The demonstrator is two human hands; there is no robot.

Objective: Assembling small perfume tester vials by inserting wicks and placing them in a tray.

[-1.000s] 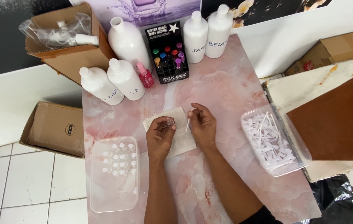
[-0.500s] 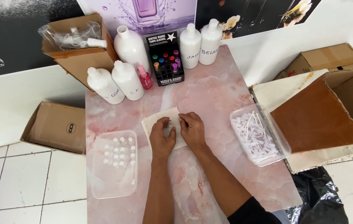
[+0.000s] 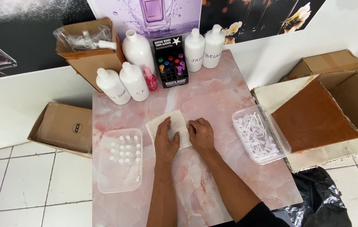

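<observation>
Fingers (image 3: 167, 126) of your left hand (image 3: 166, 143) lie flat, slightly apart, on the white cloth (image 3: 167, 124); your right hand (image 3: 201, 135) presses its 3 o'clock edge, fingers together.

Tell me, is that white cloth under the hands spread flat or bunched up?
Spread flat: the white cloth lies smooth on the pink table, with the left hand and right hand pressing it down.

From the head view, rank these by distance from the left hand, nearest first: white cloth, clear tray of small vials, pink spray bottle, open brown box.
From the left hand:
1. White cloth, under the palm.
2. Clear tray of small vials, just left.
3. Pink spray bottle, at the table's back.
4. Open brown box, far right.
</observation>
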